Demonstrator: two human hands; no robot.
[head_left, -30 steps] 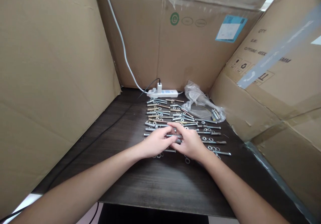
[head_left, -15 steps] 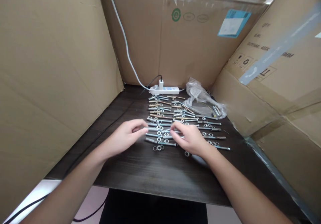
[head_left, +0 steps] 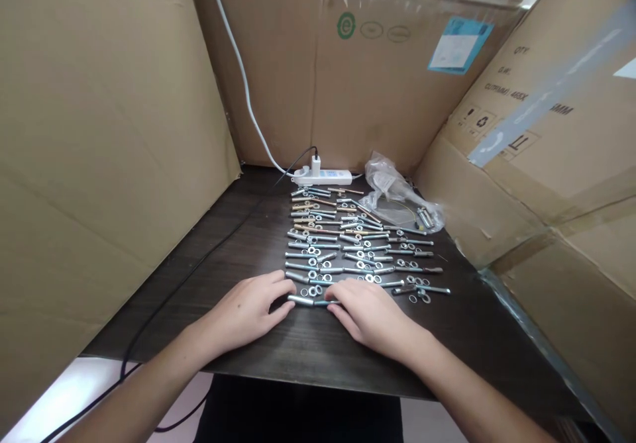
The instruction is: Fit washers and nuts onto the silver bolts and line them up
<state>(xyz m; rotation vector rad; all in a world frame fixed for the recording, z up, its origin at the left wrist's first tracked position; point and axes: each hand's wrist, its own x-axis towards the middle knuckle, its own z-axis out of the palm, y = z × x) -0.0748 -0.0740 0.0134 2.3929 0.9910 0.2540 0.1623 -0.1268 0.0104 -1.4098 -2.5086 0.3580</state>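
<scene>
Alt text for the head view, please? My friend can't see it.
A person's left hand and right hand touch a metal sleeve and a bolt, respectively, lined up on a dark table. Beyond lie more bolts, nuts, washers, a plastic bag and a power strip, within cardboard walls.

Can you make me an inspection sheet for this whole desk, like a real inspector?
Surface: dark wood-look table.
Job's things: rows of long silver and brassy metal bolts, with round silver washers and nuts.
Clutter: crumpled clear plastic bag, far right.
Hands: left hand at one end of a silver metal rod; right hand on a bluish-silver rod beside it; grip unclear.
Cables: thick white cable reaches the long white power strip; thin black cable hangs over the table's near left edge.
Surroundings: brown cardboard panels left, back and right.
</scene>
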